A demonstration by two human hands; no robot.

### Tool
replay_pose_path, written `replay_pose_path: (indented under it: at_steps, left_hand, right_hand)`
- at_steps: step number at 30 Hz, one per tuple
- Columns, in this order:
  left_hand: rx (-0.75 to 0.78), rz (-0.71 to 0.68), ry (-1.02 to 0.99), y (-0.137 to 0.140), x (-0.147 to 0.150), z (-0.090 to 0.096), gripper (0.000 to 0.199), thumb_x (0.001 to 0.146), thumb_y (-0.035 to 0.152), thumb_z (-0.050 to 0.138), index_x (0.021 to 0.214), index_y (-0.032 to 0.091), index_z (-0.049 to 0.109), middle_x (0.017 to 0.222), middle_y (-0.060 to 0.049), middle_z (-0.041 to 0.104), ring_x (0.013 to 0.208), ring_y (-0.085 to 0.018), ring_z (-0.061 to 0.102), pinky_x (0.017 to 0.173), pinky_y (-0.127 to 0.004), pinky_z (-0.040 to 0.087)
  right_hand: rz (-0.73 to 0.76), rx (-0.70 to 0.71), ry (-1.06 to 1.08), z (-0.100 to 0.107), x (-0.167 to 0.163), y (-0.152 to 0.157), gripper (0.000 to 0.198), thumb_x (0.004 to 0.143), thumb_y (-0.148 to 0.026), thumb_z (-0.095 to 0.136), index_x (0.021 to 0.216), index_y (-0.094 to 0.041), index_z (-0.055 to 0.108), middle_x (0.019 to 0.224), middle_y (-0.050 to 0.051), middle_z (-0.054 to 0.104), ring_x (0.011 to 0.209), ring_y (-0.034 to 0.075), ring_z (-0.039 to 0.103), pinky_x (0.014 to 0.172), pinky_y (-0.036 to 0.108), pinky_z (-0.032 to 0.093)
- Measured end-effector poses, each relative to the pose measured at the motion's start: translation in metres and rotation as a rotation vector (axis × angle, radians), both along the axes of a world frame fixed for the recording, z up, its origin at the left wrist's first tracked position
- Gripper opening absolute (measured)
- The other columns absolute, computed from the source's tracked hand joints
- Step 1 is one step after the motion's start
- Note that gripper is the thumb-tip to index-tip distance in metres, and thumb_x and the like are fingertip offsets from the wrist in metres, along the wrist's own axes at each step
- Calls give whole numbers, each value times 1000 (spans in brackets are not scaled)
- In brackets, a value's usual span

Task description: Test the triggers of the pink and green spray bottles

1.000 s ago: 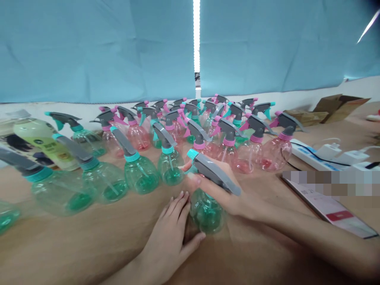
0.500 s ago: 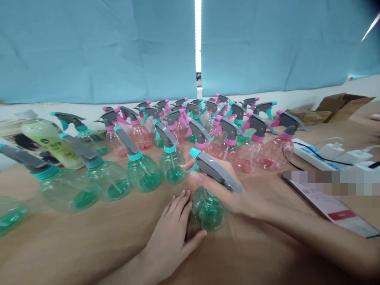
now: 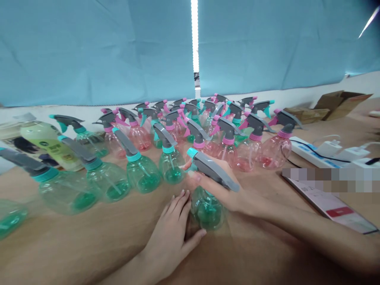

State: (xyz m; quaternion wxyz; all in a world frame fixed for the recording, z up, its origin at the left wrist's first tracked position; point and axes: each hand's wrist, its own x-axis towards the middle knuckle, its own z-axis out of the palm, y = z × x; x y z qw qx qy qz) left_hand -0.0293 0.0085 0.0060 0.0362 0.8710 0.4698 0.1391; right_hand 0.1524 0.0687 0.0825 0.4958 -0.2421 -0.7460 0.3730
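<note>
Green see-through plastic spray bottle [image 3: 208, 213] on the tan desk [image 3: 97, 245], its grey-and-teal trigger head [image 3: 213, 170] in my right hand [image 3: 222, 196].
From my end I see the right grip closed round the trigger head and neck; my left hand [image 3: 170, 227] lies palm down on the desk, fingers straight, grip loose and holding nothing, just beside the bottle's base, though whether it touches I can't tell. A row of similar green spray bottles [image 3: 144, 176] runs off to the left, and pink see-through spray bottles [image 3: 274, 152] crowd behind among more green ones. Over to the right I have a flat phone with a lit screen [image 3: 323, 200], a white plastic power strip [image 3: 308, 151] with plugs in it and, farther back, a brown cardboard box [image 3: 335, 105]. Blue fabric [image 3: 89, 51] hangs across the back.
</note>
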Motion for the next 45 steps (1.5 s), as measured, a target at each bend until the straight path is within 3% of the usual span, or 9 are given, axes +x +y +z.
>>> replay_pose_path:
  at_steps: [7,11,22,25,28,31,38,45]
  left_hand:
    - [-8,-6,29,0,0,2,57,92,49,56,133,12,47,143,-20,46,133,-37,42,105,-58,37]
    - [-1,-12,20,1,0,1,56,92,51,55,132,11,49,142,-21,47,132,-37,42,105,-59,38]
    - [-4,-16,0,0,-1,3,57,91,51,56,134,13,49,145,-18,45,134,-36,40,106,-57,37]
    - [-5,-16,2,0,0,3,55,91,49,58,133,14,49,144,-18,45,134,-36,40,106,-56,37]
    - [-9,-18,4,0,1,3,55,91,48,58,133,14,49,144,-18,45,133,-36,41,106,-57,38]
    - [-14,-21,2,0,1,3,55,91,48,58,133,13,49,144,-19,45,133,-37,41,105,-58,38]
    - [5,-18,-12,0,0,2,55,91,49,57,133,15,49,144,-17,46,133,-36,41,105,-57,38]
    - [-14,-16,-10,0,1,2,55,91,47,59,134,14,47,144,-19,45,134,-37,40,106,-57,37]
  right_hand:
    - [21,41,-4,-1,1,2,16,88,-26,54,100,-19,62,80,1,64,68,14,57,61,28,46]
    - [27,48,-12,1,2,3,6,89,-25,53,87,-20,57,72,-3,56,63,11,52,59,27,43]
    - [-46,102,-37,4,3,-1,31,92,-28,52,66,-22,38,63,-6,36,56,9,34,53,27,30]
    - [-35,88,-51,4,2,0,26,91,-33,55,70,-21,45,65,-5,41,58,10,38,55,27,34]
    - [-8,45,-57,4,2,0,13,89,-33,57,86,-21,57,71,-3,53,67,12,50,65,28,42]
    - [6,2,-32,4,3,-1,16,88,-32,58,99,-21,61,77,-1,60,74,15,56,70,30,46]
    - [-19,24,-44,2,4,-1,20,87,-34,57,101,-21,63,84,2,65,83,17,60,75,33,47]
    - [-4,-4,-5,2,3,-2,19,86,-32,59,100,-20,63,87,3,67,89,18,61,71,31,48]
